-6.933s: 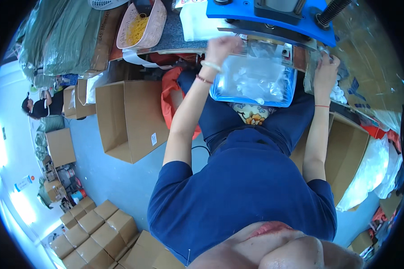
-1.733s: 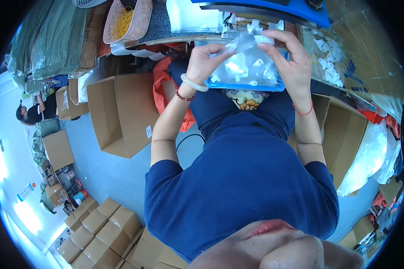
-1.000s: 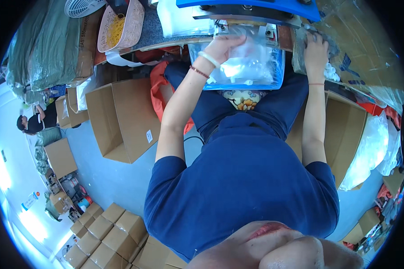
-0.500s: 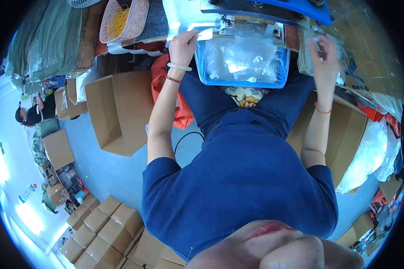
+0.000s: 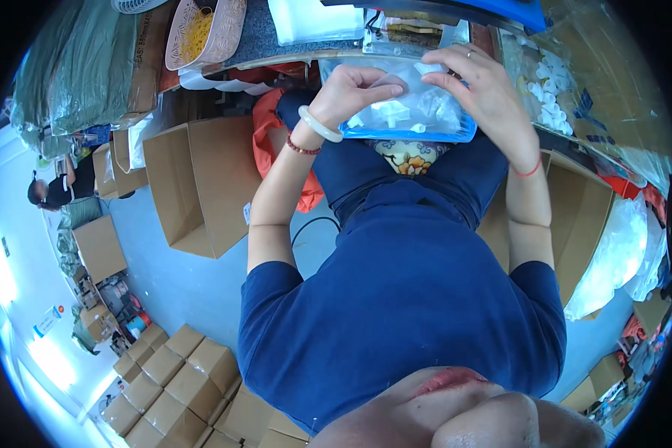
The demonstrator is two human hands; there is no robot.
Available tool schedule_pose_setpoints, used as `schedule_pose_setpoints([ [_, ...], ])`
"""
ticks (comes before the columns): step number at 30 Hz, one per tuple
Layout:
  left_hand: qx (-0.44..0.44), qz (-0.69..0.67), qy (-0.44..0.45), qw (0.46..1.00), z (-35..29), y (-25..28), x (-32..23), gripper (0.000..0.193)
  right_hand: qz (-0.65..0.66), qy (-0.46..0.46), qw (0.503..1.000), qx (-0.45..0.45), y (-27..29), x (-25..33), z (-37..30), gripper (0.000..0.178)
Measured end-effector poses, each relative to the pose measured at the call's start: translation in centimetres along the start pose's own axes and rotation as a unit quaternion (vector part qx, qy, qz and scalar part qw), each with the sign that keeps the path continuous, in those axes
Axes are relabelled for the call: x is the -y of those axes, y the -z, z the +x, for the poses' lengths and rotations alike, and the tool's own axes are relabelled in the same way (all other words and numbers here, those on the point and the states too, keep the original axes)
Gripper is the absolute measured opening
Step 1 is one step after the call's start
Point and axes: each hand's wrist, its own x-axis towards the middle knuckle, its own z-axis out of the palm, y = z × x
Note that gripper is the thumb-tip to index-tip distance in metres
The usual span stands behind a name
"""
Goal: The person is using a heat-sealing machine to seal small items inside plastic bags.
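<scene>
My left hand is closed in a pinch over a blue bin, on what looks like the edge of a clear plastic bag. The bag is hard to tell from the clear bags below it. Facing it, my right hand holds a small white plastic piece between thumb and fingers, close to the left fingertips. Inside the bin lie clear bags with white pieces in them. Loose white plastic pieces fill a box at the right.
A stack of clear bags lies on the table, beside a pink basket of yellow bands. A blue-edged machine stands at the far edge. Open cartons flank my legs; stacked boxes and another person are at left.
My left hand has come right from the bag stack to above the bin. My right hand has moved left from the box of white pieces, bringing one along.
</scene>
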Motion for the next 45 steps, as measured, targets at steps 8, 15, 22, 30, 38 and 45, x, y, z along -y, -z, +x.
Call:
schedule_pose_setpoints([
  [8, 0.043, -0.336, 0.155, 0.928, 4.3, -1.4, 4.6, 0.023, -0.089, -0.11, 0.99, 0.02, 0.8, -4.6, -0.3, 0.026],
  [15, 0.01, -0.421, 0.151, 0.895, 7.6, -1.2, 5.6, 0.025, -0.42, -0.294, 0.858, -0.029, 1.9, -10.8, -8.0, 0.023],
  [22, -0.34, 0.383, -0.253, 0.821, 6.8, 7.6, 7.1, 0.05, -0.388, -0.178, 0.895, -0.133, 1.1, -13.6, -6.9, 0.024],
  [30, -0.317, 0.431, -0.138, 0.833, 1.7, 7.7, 8.8, 0.017, 0.13, -0.231, 0.948, -0.174, 1.2, -6.3, -5.8, 0.024],
  [38, -0.206, 0.028, 0.002, 0.978, -1.1, 2.9, 2.2, 0.021, 0.213, -0.122, 0.961, -0.128, -2.9, -0.3, -2.5, 0.022],
  [45, -0.141, 0.008, 0.036, 0.989, -1.1, 0.4, 0.3, 0.02, 0.127, -0.016, 0.978, -0.161, -2.7, 1.0, 0.9, 0.025],
])
